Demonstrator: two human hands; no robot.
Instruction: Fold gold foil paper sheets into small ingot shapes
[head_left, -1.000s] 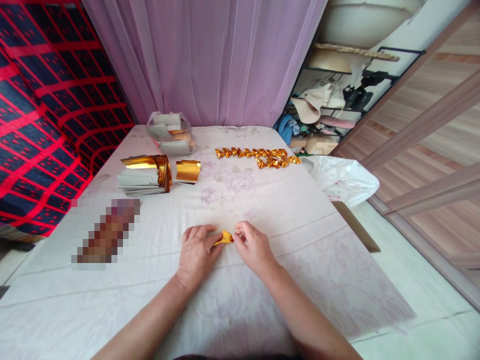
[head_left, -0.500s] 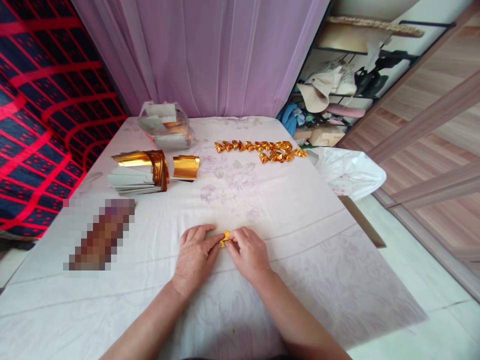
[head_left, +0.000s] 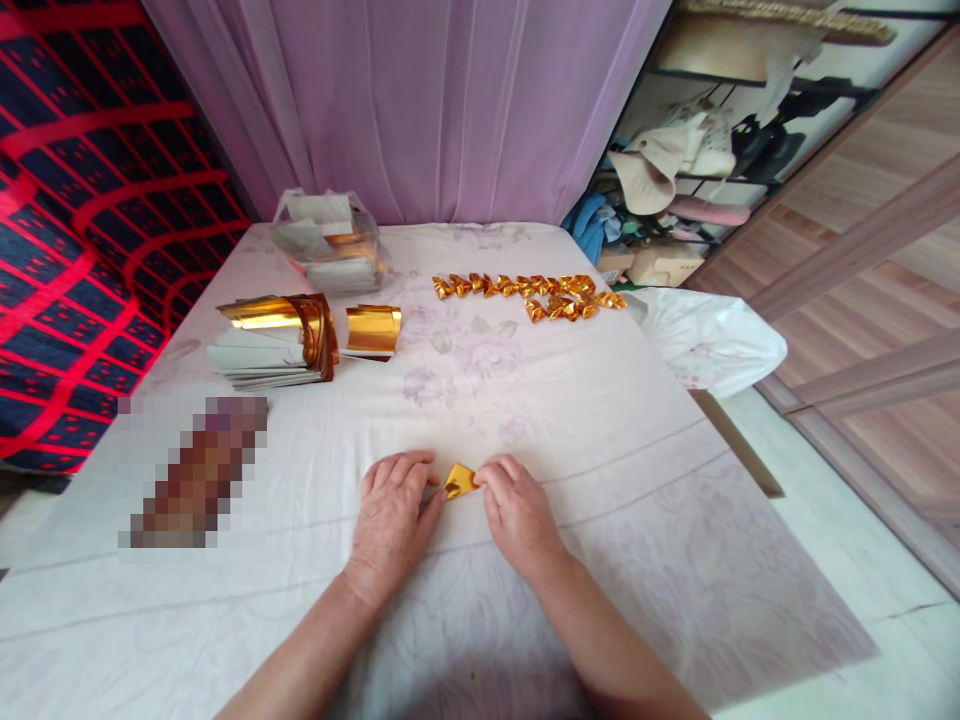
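Note:
A small folded piece of gold foil paper (head_left: 460,481) lies between my two hands, low over the near middle of the table. My left hand (head_left: 396,510) pinches its left corner, the thumb at the front. The right corner is held between thumb and fingers of my right hand (head_left: 519,510). Farther back, a row of folded gold paper pieces (head_left: 517,286) stretches across the table. To the left stand a stack of gold foil sheets (head_left: 274,345) with pale backs and a smaller bunch of gold sheets (head_left: 373,330).
A flowered pale cloth covers the table (head_left: 300,460). A clear plastic bag (head_left: 330,245) of paper sits at the back left. At the left lies a blurred-out object (head_left: 199,475). Beyond the right edge are a white plastic bag (head_left: 720,340) and a rack (head_left: 697,180) of shoes and a cap.
My right hand has moved slightly right, away from my left. The foil piece has turned and now shows a larger, smooth gold face between the fingers. The view has shifted a little.

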